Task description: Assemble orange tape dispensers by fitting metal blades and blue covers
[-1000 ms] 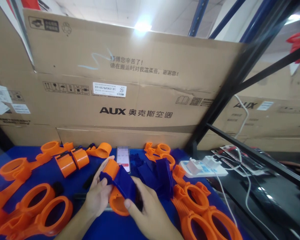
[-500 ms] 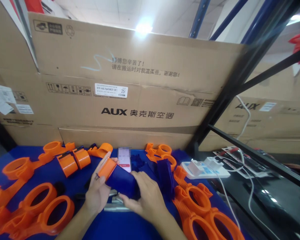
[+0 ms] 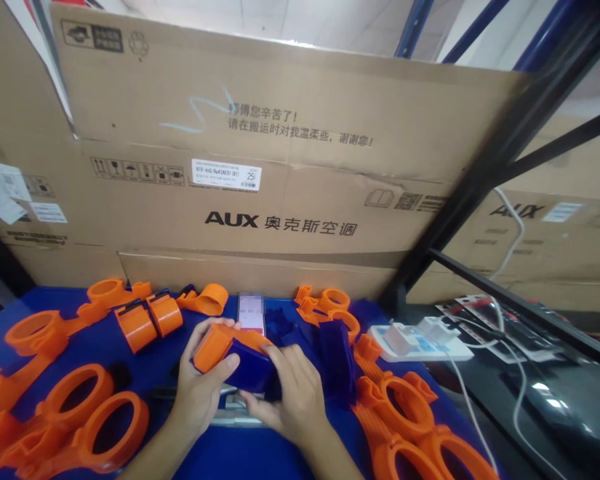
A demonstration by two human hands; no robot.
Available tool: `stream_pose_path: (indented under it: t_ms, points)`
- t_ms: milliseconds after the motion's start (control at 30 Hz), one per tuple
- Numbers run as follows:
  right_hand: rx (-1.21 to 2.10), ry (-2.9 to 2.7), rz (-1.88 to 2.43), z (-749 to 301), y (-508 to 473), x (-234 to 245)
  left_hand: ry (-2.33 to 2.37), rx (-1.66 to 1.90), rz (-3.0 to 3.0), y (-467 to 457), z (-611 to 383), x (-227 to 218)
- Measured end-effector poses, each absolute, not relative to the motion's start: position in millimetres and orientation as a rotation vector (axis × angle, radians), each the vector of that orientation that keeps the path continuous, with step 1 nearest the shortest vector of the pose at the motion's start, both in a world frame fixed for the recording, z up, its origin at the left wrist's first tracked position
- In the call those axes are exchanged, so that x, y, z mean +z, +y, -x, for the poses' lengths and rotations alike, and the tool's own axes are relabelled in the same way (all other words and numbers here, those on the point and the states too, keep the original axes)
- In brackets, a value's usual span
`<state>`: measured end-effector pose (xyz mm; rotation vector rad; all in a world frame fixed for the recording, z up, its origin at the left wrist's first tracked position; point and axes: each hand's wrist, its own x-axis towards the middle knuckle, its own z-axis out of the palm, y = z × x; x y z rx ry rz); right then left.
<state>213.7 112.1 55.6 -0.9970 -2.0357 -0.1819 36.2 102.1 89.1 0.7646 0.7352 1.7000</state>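
Pcs (image 3: 250, 368) btwn L hand (image 3: 200, 387) & R hand (image 3: 300, 390), phone (image 3: 251, 312) behind on tbl (image 3: 240, 460), carton (image 3: 290, 180) in back, rings (image 3: 141, 420) L/R.

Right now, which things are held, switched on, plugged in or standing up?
Left hand: gripping the orange piece
Right hand: gripping the blue piece
Orange piece: held
Blue piece: held, against the orange piece
Phone: screen lit
White adapters: plugged into the power strip
Cardboard: standing
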Motion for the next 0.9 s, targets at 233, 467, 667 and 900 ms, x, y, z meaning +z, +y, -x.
stream_pose_path:
  t_ms: [233, 467, 667, 900]
  points:
    - [-0.184, -1.998, 0.952, -212, 110, 54, 0.735, 1.723, -0.769, 105, -37, 82]
    - [-0.305, -1.993, 0.907, -212, 109, 53, 0.724, 1.742, -0.883, 111, -33, 69]
    - [-0.037, -1.884, 0.949, -220, 108, 54, 0.535, 1.565, -1.091, 113, -34, 55]
    - [0.402, -1.806, 0.873, -225, 105, 63, 0.523, 1.268, -1.328, 96, -43, 53]
